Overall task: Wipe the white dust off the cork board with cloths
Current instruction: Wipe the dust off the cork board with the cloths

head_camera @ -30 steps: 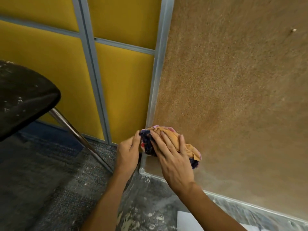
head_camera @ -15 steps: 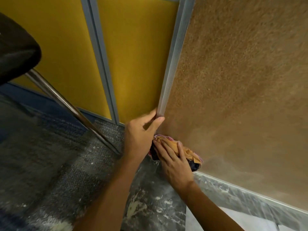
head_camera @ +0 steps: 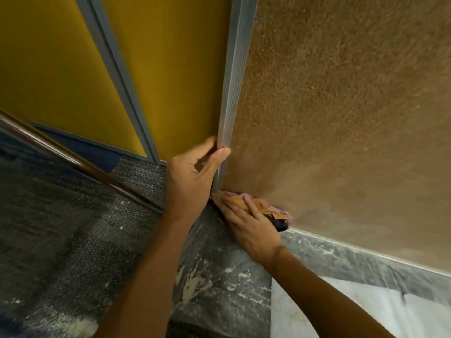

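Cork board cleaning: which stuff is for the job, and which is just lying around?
For the job: cork board, cloth under the right hand, left hand gripping the metal frame.
Just there: yellow panels, metal bar, plastic sheet.

cork board (head_camera: 341, 106) lies open up and rightward; metal frame (head_camera: 234, 93) and left hand (head_camera: 192, 176) block the corner.

The person's left hand (head_camera: 192, 176) and right hand (head_camera: 251, 228) are bare, with short plain fingernails and faint knuckle and tendon lines across their backs, and the slender left forearm (head_camera: 146, 276) and right forearm (head_camera: 329, 296) are bare down to the picture's lower edge.
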`<state>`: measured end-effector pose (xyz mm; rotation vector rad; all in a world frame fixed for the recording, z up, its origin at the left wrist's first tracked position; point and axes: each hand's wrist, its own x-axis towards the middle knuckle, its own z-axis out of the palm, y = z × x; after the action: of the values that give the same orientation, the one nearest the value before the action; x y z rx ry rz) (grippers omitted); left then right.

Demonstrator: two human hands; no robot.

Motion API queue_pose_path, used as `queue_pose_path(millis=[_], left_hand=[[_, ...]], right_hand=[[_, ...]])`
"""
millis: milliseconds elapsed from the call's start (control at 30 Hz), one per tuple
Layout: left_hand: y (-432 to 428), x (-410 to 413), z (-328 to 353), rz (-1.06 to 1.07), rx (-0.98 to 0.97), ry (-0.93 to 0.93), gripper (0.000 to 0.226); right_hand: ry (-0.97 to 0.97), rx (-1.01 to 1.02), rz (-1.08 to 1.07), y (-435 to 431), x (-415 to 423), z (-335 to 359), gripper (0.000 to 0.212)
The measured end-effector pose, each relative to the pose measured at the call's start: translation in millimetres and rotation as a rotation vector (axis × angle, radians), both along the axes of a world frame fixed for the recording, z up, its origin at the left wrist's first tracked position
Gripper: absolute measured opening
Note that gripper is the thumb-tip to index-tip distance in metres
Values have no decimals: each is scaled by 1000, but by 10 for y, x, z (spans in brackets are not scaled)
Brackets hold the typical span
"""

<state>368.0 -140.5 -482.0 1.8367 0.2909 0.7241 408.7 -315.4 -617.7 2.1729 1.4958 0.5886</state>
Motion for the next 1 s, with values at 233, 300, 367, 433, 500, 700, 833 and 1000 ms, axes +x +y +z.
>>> queue_pose_path(millis=[233,300,367,433,500,700,833,1000], left_hand=[[-5,15,-42,-39,89,-28,30],[-25,14,-55,-36,73,-48,32],[-56,15,-83,-24,43,-37,31],[-102,11,-159,-17,1,-3,22],[-174,6,-238,-10,-34,41,24],[-205,66,-344,10,-83,64,36],[-216,68,-342,-1,-61,48,47],[-219,36,-347,19,-65,68,43]], right_hand=[[-74,-274,53,-606,117,86,70],[-44,-269,12,-796,119,126,60],[-10,-257,-31,-887,81,164,59],[-23,-158,-24,-838,-4,197,51],[-22,-59,25,-651,-68,233,46],[-45,-40,-25,-424,41,11,60],[-25,-114,20,-751,162,2,54],[-19,-296,-44,-1110,60,157,58]])
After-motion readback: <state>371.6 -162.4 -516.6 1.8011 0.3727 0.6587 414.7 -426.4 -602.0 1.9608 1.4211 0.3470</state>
